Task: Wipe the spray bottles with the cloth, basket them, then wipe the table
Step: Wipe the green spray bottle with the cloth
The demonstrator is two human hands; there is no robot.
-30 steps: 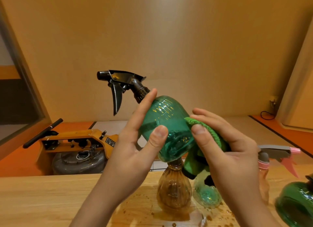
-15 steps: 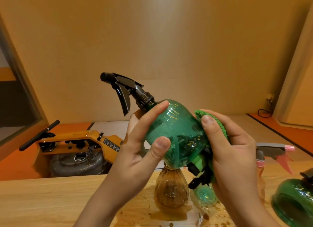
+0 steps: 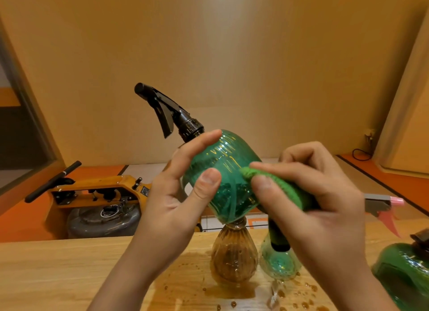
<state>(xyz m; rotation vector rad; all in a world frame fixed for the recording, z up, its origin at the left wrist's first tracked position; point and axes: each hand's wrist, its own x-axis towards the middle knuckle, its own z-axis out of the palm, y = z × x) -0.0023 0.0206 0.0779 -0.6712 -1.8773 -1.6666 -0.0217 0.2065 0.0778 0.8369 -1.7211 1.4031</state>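
My left hand (image 3: 176, 194) grips a green spray bottle (image 3: 222, 167) with a black trigger head, held tilted above the table. My right hand (image 3: 318, 194) holds a folded green cloth (image 3: 278, 183) and presses it against the bottle's right side. Below them on the wooden table (image 3: 58, 271) stand an amber bottle (image 3: 233, 257) and a clear green-tinted bottle (image 3: 279, 262). A pink-triggered spray bottle (image 3: 385, 206) is mostly hidden behind my right hand. Another green bottle (image 3: 404, 271) sits at the right edge. No basket is in view.
Water drops and a puddle (image 3: 276, 294) lie on the table around the standing bottles. Beyond the table's far edge, an orange machine (image 3: 99, 192) with a black handle sits on the floor at left. A wall stands behind.
The bottle has tilted further, its trigger head rising and pointing up-left. My right hand has slid the cloth across the bottle's side toward me.
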